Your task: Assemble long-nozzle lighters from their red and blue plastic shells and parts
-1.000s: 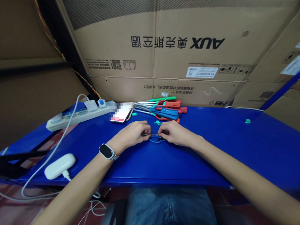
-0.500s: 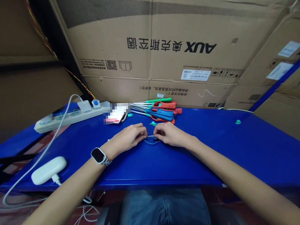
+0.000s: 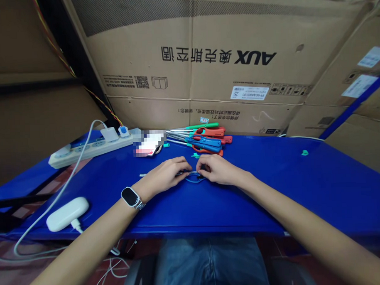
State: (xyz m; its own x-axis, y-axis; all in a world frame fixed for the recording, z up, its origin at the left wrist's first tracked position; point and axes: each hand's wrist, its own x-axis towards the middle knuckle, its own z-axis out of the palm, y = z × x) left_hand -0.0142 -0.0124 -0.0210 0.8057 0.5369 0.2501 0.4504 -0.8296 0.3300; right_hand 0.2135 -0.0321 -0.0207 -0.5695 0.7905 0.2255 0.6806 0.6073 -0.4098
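Near the middle of the desk, my left hand (image 3: 171, 173) and my right hand (image 3: 218, 168) face each other with their fingertips pinched. Between them shows part of a blue stick lighter (image 3: 194, 181), its curved loop toward me. Thin metallic strands or a rod span the gap between the fingertips. The lighter's metal tube tip (image 3: 142, 175) sticks out to the left of my left hand. My right hand covers most of the handle. Just beyond the hands lies a pile of red, blue and green stick lighters (image 3: 205, 142), with a small green piece (image 3: 196, 155) near it.
A white power strip (image 3: 96, 146) with plugs and a blurred phone (image 3: 151, 144) lie at the back left. A white rounded device (image 3: 68, 214) with a cable is at the front left. Another green piece (image 3: 304, 152) lies right. A cardboard box (image 3: 212, 75) stands behind the blue desk (image 3: 273, 198).
My left hand has shifted slightly right, toward my right hand, and more of the metal tube shows beside it. The camera view has moved a little.
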